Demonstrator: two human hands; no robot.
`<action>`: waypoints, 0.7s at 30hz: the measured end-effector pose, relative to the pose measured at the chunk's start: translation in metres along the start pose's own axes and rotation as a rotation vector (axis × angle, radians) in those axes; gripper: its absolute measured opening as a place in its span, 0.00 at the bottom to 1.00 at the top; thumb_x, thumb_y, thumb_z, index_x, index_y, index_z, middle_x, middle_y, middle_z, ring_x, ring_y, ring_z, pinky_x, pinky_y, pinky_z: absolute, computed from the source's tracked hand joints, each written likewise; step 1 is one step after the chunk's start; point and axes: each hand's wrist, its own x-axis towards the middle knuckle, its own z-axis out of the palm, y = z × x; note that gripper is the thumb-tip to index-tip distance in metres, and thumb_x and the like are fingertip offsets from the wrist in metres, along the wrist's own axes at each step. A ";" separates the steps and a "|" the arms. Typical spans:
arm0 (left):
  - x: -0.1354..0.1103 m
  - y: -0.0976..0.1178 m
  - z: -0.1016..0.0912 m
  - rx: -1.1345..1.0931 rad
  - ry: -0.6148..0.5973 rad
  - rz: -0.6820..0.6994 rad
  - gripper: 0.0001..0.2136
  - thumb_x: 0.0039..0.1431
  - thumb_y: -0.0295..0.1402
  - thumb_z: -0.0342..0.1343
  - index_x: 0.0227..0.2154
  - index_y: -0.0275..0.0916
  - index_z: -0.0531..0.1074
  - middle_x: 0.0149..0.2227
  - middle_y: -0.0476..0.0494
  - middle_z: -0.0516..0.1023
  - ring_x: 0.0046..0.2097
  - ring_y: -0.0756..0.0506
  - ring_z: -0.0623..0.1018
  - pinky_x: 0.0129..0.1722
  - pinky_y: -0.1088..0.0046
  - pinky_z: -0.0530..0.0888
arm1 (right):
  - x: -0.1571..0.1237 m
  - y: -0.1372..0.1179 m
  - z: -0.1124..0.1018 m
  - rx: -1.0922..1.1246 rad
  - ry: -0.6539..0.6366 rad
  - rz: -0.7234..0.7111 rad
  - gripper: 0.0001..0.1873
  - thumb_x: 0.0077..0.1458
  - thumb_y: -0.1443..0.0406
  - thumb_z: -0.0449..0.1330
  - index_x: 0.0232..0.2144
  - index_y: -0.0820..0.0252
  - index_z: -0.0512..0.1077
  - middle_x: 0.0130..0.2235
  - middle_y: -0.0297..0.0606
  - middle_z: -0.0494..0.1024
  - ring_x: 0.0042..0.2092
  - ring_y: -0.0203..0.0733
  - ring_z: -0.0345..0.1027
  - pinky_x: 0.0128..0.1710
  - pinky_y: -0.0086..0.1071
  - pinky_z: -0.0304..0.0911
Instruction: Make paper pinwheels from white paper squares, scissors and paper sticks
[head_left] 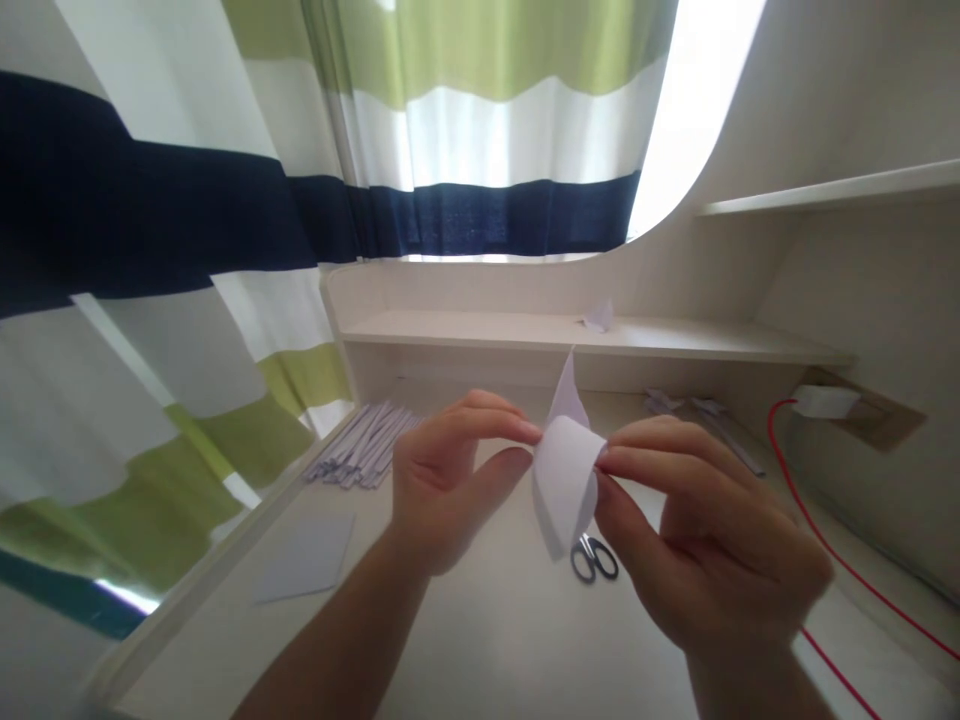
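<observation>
a striped curtain [187,200] hangs along the left and back, above a pale counter [487,630] with a low shelf [487,328] behind it. over the counter's middle, the left grip [446,480] and the right grip [705,540] each pinch an edge of a curled white paper piece [564,480] between thumb and forefinger — it is held up in the air. a pile of paper strips [364,450] and a flat sheet [307,555] lie to the left, a red cable [825,545] runs along the right, and small scissors [594,558] lie just below the paper piece.

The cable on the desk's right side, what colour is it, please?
The cable is red; the head view shows it best.
</observation>
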 end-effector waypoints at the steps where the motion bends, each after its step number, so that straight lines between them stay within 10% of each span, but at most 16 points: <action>1: 0.000 -0.001 0.002 -0.025 0.005 -0.008 0.06 0.63 0.31 0.69 0.42 0.47 0.87 0.40 0.44 0.84 0.42 0.45 0.81 0.44 0.68 0.80 | 0.001 0.000 0.000 -0.026 0.017 -0.019 0.24 0.50 0.78 0.71 0.45 0.48 0.84 0.39 0.37 0.83 0.38 0.45 0.77 0.33 0.39 0.71; 7: 0.001 -0.013 0.014 -0.154 -0.013 -0.077 0.05 0.59 0.32 0.71 0.38 0.41 0.87 0.38 0.40 0.84 0.41 0.43 0.82 0.39 0.69 0.79 | 0.010 -0.001 -0.004 -0.128 0.054 -0.199 0.18 0.48 0.80 0.70 0.39 0.58 0.83 0.35 0.39 0.84 0.36 0.44 0.78 0.32 0.39 0.74; 21: -0.004 -0.017 0.016 -0.179 -0.022 -0.119 0.02 0.58 0.27 0.70 0.35 0.38 0.85 0.37 0.39 0.83 0.41 0.43 0.81 0.38 0.69 0.78 | 0.003 0.000 -0.007 -0.175 0.039 -0.113 0.13 0.49 0.78 0.72 0.35 0.59 0.81 0.35 0.35 0.84 0.37 0.41 0.78 0.34 0.36 0.75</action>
